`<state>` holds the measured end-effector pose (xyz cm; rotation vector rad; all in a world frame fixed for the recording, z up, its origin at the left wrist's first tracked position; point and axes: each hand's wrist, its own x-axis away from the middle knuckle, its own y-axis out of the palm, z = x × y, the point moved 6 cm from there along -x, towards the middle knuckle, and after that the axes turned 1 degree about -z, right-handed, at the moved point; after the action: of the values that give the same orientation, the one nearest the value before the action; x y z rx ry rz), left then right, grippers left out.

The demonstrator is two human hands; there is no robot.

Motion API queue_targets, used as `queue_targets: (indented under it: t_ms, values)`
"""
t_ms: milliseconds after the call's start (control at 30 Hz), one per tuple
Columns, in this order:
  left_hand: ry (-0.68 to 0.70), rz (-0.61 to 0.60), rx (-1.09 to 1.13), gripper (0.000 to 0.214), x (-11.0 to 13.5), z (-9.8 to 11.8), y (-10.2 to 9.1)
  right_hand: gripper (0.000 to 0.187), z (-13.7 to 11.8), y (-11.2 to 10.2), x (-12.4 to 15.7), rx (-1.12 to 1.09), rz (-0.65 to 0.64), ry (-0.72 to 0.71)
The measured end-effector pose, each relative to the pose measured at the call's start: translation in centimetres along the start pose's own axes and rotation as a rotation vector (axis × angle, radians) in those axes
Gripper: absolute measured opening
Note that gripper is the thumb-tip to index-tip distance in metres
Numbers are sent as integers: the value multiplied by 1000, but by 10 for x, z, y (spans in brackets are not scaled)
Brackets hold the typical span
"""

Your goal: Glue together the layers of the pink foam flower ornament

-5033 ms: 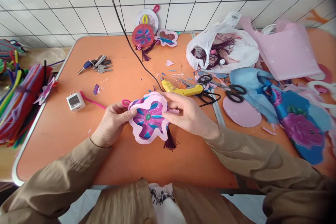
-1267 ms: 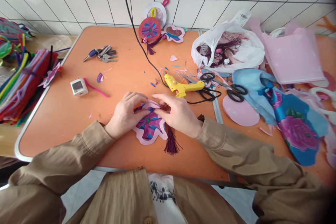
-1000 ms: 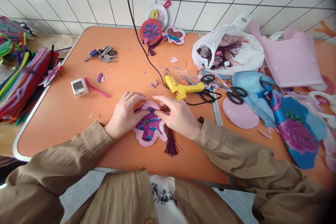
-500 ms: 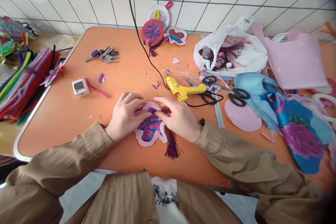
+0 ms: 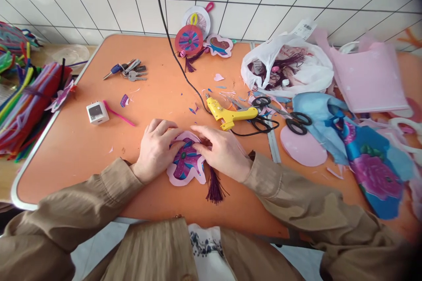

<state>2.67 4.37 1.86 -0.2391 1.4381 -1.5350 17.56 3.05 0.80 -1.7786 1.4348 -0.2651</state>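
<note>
A flower-shaped ornament (image 5: 182, 176) with a pale pink rim, a purple and blue patterned middle and a green centre lies on the orange table in front of me. My left hand (image 5: 158, 147) grips its left upper edge, thumb on the face and fingers behind. Its right upper edge is pinched in my right hand (image 5: 221, 149), thumb also on the face. A dark purple tassel (image 5: 216, 188) hangs from the ornament's right side, its top hidden by my right hand. Just beyond that hand lies a yellow glue gun (image 5: 231, 113).
Black-handled scissors (image 5: 298, 122), a pink oval (image 5: 303, 145) and fabric scraps (image 5: 379, 171) spread to the right. Farther back are a white plastic bag (image 5: 316, 72) and finished ornaments (image 5: 189, 40). Keys (image 5: 127, 69), a white charger (image 5: 97, 112) and pipe cleaners (image 5: 33, 105) sit left. A black cord (image 5: 165, 26) crosses the table.
The whole view has shifted slightly. Both thumbs have drawn a little apart on the ornament's face, showing more of its upper middle. The grip stays on both sides.
</note>
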Motion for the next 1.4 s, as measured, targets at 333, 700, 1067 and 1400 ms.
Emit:
queue_targets:
  t_ms: [333,700,1067,1400]
  values:
    - [-13,-51,50,13,0,-3,8,22,-13,-47,-10,446,-18,-123]
    - [11,-113,123,19,-3,0,7,61,60,-65,-21,640,-298,-127]
    - [61,-124,188,17,1,0,11,44,51,-102,-30,442,-59,-215]
    - [118,-135,123,20,2,4,11,33,73,-91,-31,488,3,-226]
